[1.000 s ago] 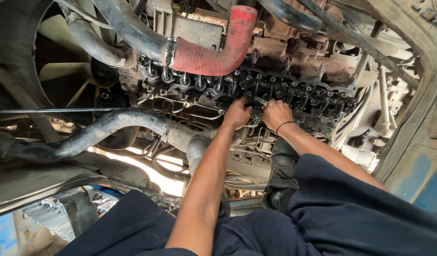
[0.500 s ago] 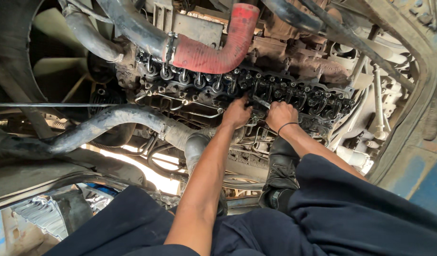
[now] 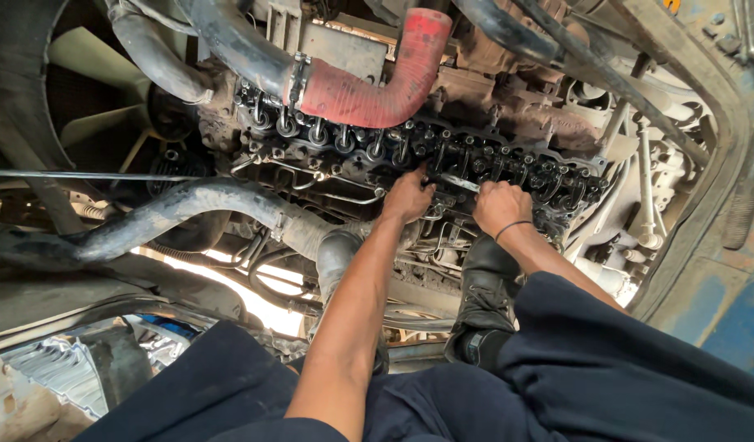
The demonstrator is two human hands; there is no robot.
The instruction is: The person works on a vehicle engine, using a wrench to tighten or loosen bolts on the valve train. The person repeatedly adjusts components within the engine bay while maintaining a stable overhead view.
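I look down on a grimy engine with its top cover off, a row of dark rocker arms and springs (image 3: pixel 344 135) laid bare. My right hand (image 3: pixel 500 206), with a thin black band at the wrist, is closed in a fist around the handle of a silver wrench (image 3: pixel 460 182). The wrench lies across the rocker row. My left hand (image 3: pixel 407 198) reaches in on a bare forearm, and its fingertips grip the wrench's other end against the engine. What the wrench head sits on is hidden.
A red hose (image 3: pixel 377 90) bends over the engine's top. A thick grey pipe (image 3: pixel 189 205) crosses at the left, by fan blades (image 3: pixel 90 74). My black boot (image 3: pixel 483 303) rests below the engine. The blue vehicle frame (image 3: pixel 721 286) closes in on the right.
Both hands stay at the same spot on the rocker row, with only small movements. The view has drifted slightly.
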